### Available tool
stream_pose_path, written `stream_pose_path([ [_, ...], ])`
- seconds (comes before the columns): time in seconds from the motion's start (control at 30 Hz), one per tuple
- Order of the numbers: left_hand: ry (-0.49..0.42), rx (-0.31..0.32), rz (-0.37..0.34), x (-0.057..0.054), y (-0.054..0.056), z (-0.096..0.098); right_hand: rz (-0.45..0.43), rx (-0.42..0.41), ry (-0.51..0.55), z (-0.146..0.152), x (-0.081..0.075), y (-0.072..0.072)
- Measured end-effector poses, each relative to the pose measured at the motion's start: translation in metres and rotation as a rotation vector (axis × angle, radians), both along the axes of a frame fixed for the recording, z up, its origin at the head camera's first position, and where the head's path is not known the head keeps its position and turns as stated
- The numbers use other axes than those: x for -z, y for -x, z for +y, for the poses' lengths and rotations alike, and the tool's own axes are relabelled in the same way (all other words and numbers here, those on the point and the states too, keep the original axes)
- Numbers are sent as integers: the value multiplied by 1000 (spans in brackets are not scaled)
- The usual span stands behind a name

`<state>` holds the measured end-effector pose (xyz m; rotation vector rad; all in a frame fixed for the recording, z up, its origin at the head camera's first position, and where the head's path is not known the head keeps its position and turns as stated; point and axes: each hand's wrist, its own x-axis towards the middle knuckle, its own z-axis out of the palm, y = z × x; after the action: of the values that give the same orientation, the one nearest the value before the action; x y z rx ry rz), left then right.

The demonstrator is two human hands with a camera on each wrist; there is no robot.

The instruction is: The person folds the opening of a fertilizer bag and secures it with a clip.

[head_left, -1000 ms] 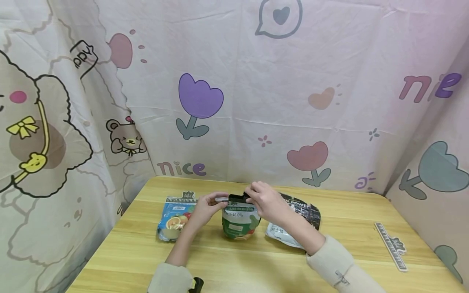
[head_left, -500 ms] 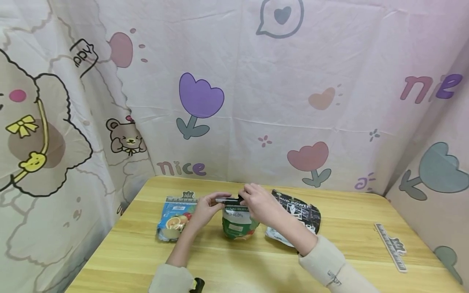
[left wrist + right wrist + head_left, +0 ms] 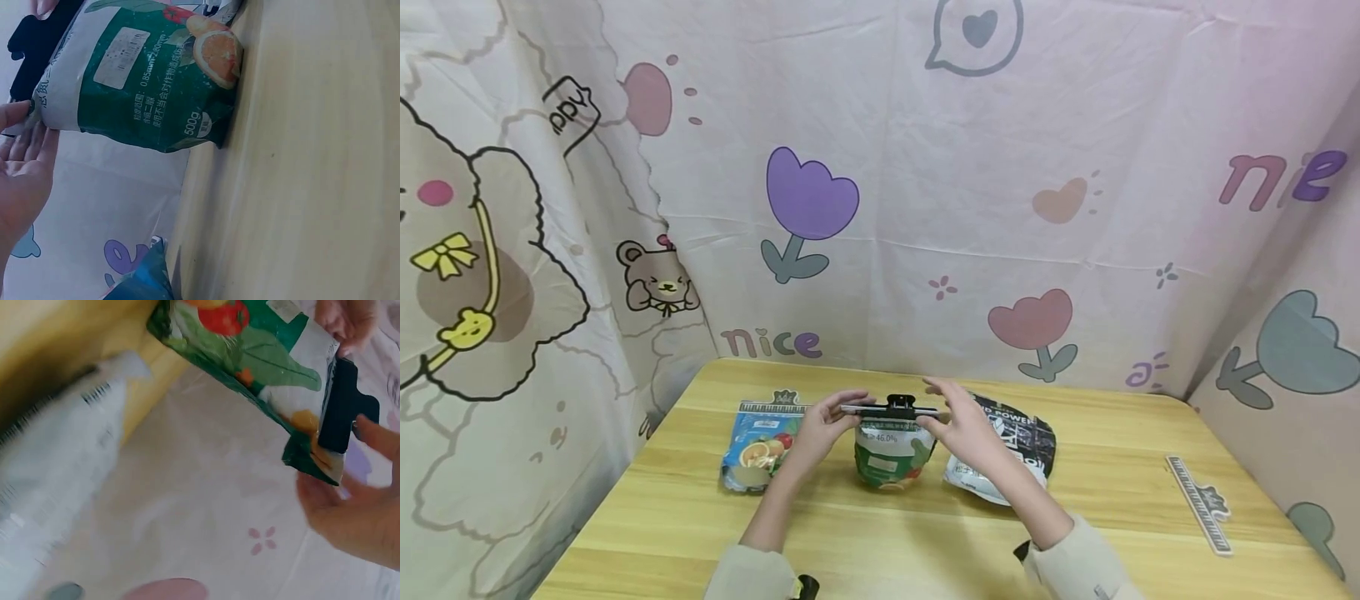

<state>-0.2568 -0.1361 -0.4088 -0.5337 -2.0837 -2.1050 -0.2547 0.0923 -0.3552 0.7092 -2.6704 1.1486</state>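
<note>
A green and white bag (image 3: 889,458), printed with fruit and vegetables, stands upright on the wooden table. Along its top edge sits a long black sealing clip (image 3: 901,410). My left hand (image 3: 822,427) pinches the bag's top left corner at the clip's end, thumb in front and fingers behind in the left wrist view. At the other end is my right hand (image 3: 961,423), its fingers and thumb spread apart around the bag's right corner. The right wrist view shows one fingertip (image 3: 369,428) right at the clip's raised handle.
Left of my hands stands a blue fruit-printed bag (image 3: 758,454) with a piano-key clip (image 3: 775,407) on top. A black and white bag (image 3: 992,467) lies behind the right forearm. Another piano-key clip (image 3: 1201,504) lies at the table's right. A printed cloth surrounds the table.
My right hand has come off the clip's middle handle and moved right to the clip's end, fingers spreading. The clip has settled level across the bag's top. My left hand stays put.
</note>
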Motion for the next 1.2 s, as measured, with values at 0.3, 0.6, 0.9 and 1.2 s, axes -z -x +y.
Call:
stream_pose_path([
  [0.3, 174, -34, -152, 6, -13, 1, -489, 39, 481, 7, 35, -12],
  [0.6, 340, -22, -191, 26, -16, 15, -497, 29, 494, -6, 55, -20],
  [0.9, 325, -45, -217, 31, -17, 22, -470, 29, 489, -14, 66, -20],
  [1.2, 289, -60, -282, 28, -14, 26, -494, 34, 482, -14, 67, -9],
])
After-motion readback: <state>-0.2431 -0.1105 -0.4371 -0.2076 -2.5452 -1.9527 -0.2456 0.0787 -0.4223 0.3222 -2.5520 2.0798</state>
